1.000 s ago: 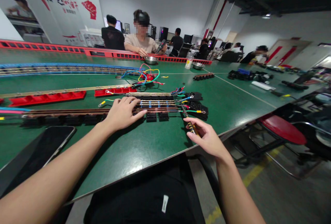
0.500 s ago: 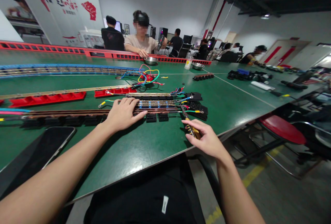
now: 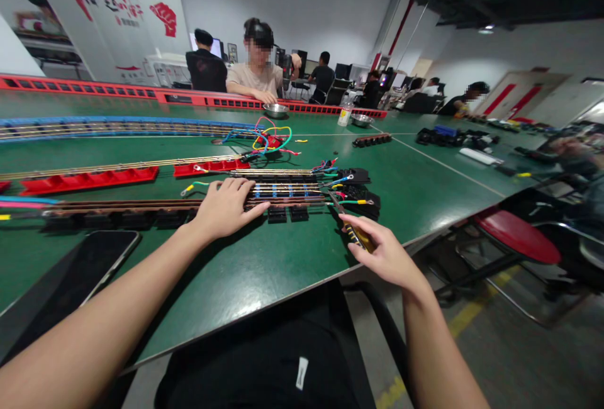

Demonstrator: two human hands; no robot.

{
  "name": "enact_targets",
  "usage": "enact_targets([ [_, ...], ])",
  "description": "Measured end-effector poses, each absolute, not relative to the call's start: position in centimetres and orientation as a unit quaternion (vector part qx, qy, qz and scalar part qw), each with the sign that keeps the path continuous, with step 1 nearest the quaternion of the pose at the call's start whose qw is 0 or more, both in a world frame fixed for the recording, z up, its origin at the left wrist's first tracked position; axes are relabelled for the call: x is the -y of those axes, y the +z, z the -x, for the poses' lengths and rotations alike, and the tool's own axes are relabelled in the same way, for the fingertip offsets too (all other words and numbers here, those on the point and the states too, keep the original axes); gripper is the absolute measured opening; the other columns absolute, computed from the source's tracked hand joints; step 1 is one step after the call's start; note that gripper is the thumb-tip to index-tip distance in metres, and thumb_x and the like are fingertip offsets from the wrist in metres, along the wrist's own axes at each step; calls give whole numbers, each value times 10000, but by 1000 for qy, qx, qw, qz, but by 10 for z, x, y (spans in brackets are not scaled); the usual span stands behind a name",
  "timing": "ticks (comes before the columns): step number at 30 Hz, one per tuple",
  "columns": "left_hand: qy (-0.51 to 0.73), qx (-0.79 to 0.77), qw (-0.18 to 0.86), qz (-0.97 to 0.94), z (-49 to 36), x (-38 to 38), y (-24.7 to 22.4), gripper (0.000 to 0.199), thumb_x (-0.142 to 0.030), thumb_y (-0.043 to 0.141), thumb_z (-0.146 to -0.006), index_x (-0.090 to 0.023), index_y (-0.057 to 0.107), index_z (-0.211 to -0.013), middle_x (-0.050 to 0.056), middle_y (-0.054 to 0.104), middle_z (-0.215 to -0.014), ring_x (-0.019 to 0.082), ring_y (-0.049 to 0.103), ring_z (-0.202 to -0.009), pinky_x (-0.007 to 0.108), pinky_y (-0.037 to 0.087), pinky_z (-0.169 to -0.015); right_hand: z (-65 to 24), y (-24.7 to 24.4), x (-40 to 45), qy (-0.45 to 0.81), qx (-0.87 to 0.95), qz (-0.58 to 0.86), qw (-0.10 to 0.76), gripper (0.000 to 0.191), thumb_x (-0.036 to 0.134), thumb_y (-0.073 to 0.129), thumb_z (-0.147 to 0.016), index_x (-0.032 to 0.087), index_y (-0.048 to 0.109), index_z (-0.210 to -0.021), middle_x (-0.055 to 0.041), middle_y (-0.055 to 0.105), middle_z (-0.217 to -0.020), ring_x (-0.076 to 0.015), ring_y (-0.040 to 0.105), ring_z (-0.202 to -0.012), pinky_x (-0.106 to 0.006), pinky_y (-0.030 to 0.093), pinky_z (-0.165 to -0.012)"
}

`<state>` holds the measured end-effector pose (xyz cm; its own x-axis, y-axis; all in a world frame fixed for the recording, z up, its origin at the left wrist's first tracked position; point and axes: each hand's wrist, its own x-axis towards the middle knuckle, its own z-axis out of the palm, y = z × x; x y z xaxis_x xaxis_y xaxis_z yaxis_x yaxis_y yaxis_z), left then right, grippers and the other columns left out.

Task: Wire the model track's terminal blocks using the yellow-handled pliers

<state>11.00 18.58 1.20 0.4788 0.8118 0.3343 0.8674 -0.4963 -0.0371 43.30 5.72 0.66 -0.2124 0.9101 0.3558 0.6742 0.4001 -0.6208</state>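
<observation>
Holding a slim tool [image 3: 355, 235] in the right fingers [image 3: 362, 223], curled around its handle — pointing forward and left from there, toward the wired end of the rail strips [image 3: 283, 189]. Resting spread left fingers [image 3: 255, 211] on those strips, pinching nothing visible — crossing their left-to-right long axis, farther from that end.

Phone [image 3: 70, 284] on table [image 3: 212, 289] — rails [image 3: 123, 206] behind it.

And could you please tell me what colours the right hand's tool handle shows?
The handle is striped yellow and black, seen best in the head view.
</observation>
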Motion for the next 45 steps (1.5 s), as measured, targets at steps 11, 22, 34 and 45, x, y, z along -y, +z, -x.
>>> enact_targets([
  [11,-139,487,103,856,-109,-186,12,704,-680,298,-916,-146,546,-1302,165,569,-1335,337,511,-1201,486,356,-987,-439,-9,-66,232,647,575,445,363,398,705,-790,206,548,-1056,-59,616,-972,-186,630,-873,-311,535,-751],
  [22,-142,489,100,855,-110,-186,12,707,-682,295,-918,-150,540,-1313,162,567,-1339,331,503,-1213,477,354,-989,-446,-7,-66,132,679,616,376,469,448,762,-727,168,640,-1083,-121,672,-1087,-275,676,-990,-427,540,-913],
  [34,-144,487,120,853,-110,-186,9,719,-674,307,-919,-119,547,-1308,154,579,-1319,332,517,-1181,476,379,-956,-461,-6,-69,81,731,589,336,481,349,718,-778,198,614,-1223,-124,615,-1256,-283,600,-1158,-444,469,-1019],
  [45,-141,491,119,851,-111,-186,9,722,-682,303,-914,-127,548,-1305,160,575,-1326,334,510,-1197,474,368,-968,-453,-4,-67,100,709,595,364,205,318,667,-797,203,605,-955,-106,653,-1105,-257,638,-1034,-409,476,-931],
])
